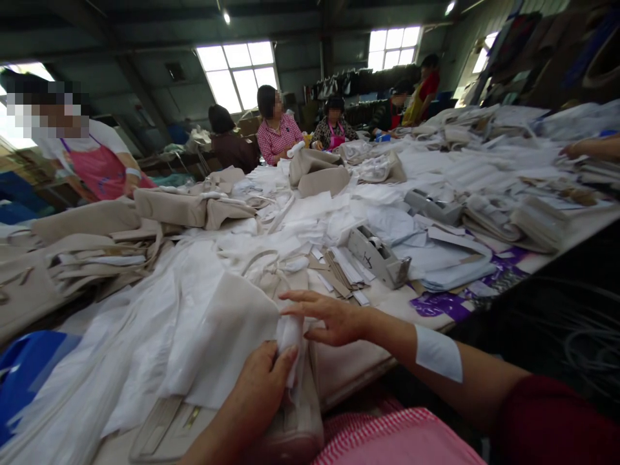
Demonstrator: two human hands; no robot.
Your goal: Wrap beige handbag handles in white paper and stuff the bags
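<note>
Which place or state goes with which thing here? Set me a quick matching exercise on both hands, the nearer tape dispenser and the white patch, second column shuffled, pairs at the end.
Things:
1. Left hand
2. Right hand
3. Nearer tape dispenser
4. White patch

Places and states:
A. On the table, beside brown strips
B. Open, with fingers spread
C. On the right forearm
D. Gripping white wrap

Pairs: 1-D, 2-B, 3-A, 4-C

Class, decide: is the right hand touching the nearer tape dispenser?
Apart. The head view shows a paper strip and tabletop between the right hand and the nearer tape dispenser.
</note>
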